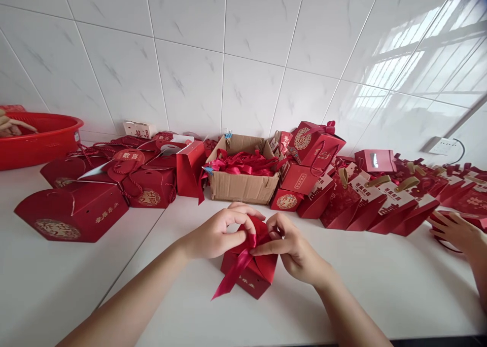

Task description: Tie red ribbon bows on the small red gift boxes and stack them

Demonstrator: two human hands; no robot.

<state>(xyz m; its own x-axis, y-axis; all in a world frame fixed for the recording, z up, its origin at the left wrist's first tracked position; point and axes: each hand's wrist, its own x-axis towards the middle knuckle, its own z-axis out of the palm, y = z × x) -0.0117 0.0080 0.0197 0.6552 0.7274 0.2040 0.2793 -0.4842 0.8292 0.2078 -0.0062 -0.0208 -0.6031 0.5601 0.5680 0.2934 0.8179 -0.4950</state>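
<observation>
Red ribbon point(233, 275) on small red box point(264, 267): gathered at the middle of the box top, right between both hands. Points its one plain loose tail toward the wearer and to the left, hanging down over the box's lettered side. Has its long axis along that same slant, from the gathered spot down to a cut end. Pinched at the top by thumb and index finger of left hand point(217, 231), closed on it. Met from the other side by right hand point(297, 253), fingers bent, tips at the knot; cannot tell whether gripping or only pressing.

Rests, with the box, on white table point(182, 296). Turns one box corner toward the wearer, gold lettering point(246, 282) facing near and left; long axis of the box hard to tell under the hands. Has straight beyond it cardboard carton point(245, 188), full of loose ribbons; to the left, larger gift boxes point(99, 205); to the right, near the wall, upright red packages point(375, 205); at far right, another person's hand point(462, 233).
</observation>
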